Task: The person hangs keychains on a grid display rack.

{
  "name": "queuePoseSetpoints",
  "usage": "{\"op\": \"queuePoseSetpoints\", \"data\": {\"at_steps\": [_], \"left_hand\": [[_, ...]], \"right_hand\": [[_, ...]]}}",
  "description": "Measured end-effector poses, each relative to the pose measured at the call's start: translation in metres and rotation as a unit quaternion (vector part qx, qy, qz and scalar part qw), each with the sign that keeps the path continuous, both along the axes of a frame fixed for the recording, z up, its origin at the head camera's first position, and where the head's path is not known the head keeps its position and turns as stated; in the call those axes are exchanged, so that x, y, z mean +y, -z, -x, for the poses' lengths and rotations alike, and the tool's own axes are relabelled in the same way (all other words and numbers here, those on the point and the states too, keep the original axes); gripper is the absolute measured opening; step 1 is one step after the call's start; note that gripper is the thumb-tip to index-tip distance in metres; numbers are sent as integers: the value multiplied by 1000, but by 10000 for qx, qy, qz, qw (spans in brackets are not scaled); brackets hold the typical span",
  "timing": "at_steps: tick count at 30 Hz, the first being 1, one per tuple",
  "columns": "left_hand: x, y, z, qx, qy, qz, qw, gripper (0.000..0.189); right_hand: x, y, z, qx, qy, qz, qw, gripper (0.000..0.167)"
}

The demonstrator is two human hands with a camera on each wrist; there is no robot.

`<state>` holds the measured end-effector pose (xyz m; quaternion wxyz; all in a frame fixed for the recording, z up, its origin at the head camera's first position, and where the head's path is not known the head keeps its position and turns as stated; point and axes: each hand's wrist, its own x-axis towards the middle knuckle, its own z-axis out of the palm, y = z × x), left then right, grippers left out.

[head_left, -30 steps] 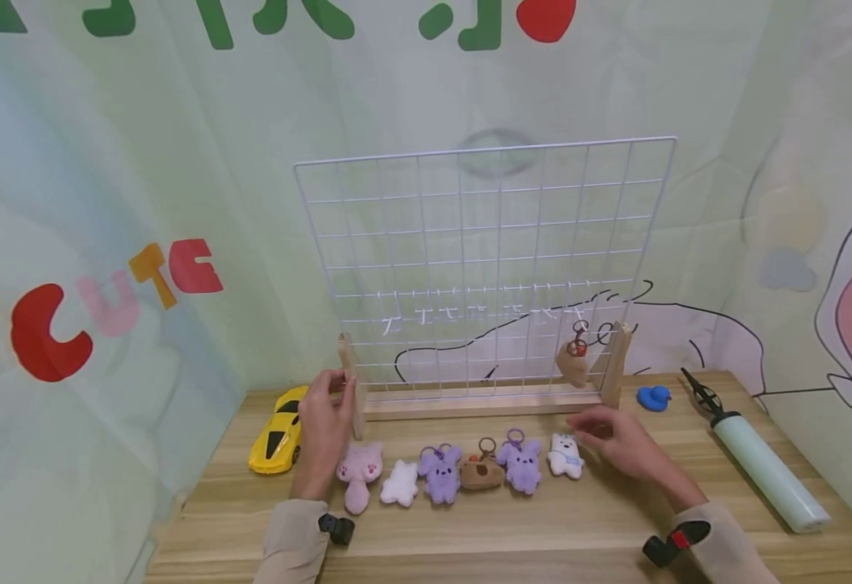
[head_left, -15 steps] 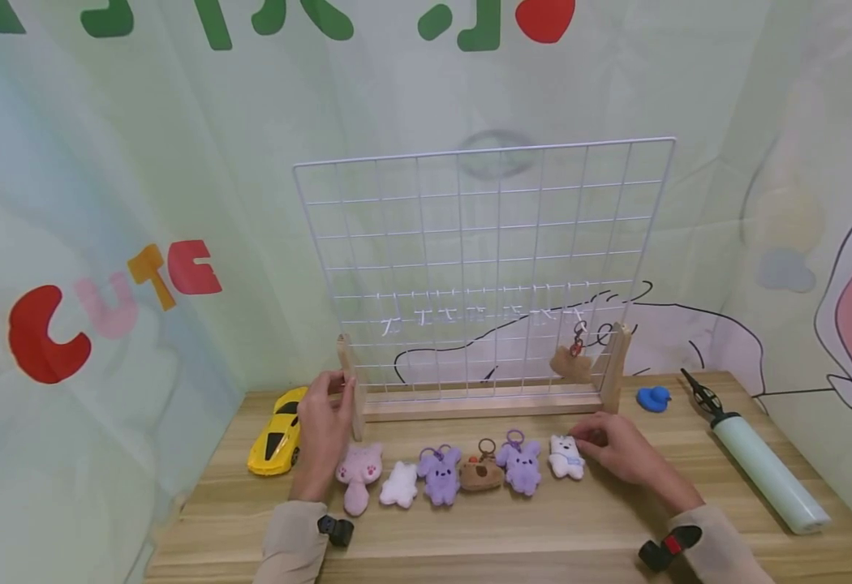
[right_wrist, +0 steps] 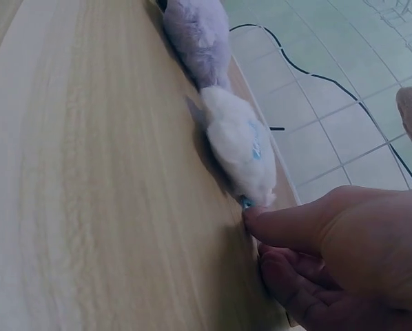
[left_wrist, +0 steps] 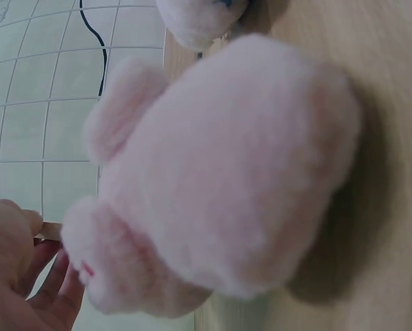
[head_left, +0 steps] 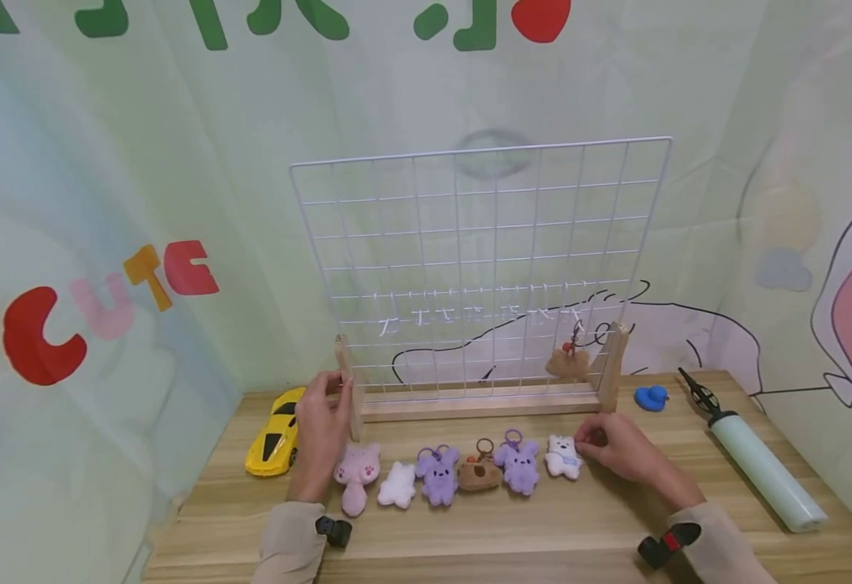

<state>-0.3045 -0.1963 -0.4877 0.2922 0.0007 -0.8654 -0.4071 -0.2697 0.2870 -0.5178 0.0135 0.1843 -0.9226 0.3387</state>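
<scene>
I watch from my remote place. Nearest to me are two sleeves, with black wrist cameras (head_left: 333,531). The left hand (head_left: 324,414) grips the left post of the wooden stand (head_left: 480,404), and the right hand (head_left: 616,444) pinches the edge of the white bear plush (head_left: 562,457), where a small teal part shows at the thumb. This bear lies on the table (head_left: 470,539), at the right end of a row. To its left lie a purple plush (head_left: 519,466), a brown plush (head_left: 479,473), another purple one, a white one and a pink plush (head_left: 356,478), which is just beside the left hand. Farther, I see a yellow car (head_left: 273,442), a pale green pump (head_left: 765,470) and a blue duck (head_left: 651,398). The stand holds a white wire grid (head_left: 495,151) with white hooks; one brown plush hangs at its right side. On the curtain (head_left: 397,97) behind, I can read CUTE (head_left: 154,284) in coloured letters; the green characters (head_left: 209,24) above are cut by the edge.
</scene>
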Motion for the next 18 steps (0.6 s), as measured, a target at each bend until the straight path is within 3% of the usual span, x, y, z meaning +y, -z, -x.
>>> {"op": "queuePoseSetpoints", "data": {"at_steps": [9, 18], "left_hand": [[-1, -1, 0, -22, 44, -45, 10000, 29], [0, -1, 0, -13, 20, -39, 10000, 29]], "right_hand": [[5, -3, -1, -378, -109, -42, 9992, 7], [14, -12, 1, -511, 23, 374, 9980, 7]]}}
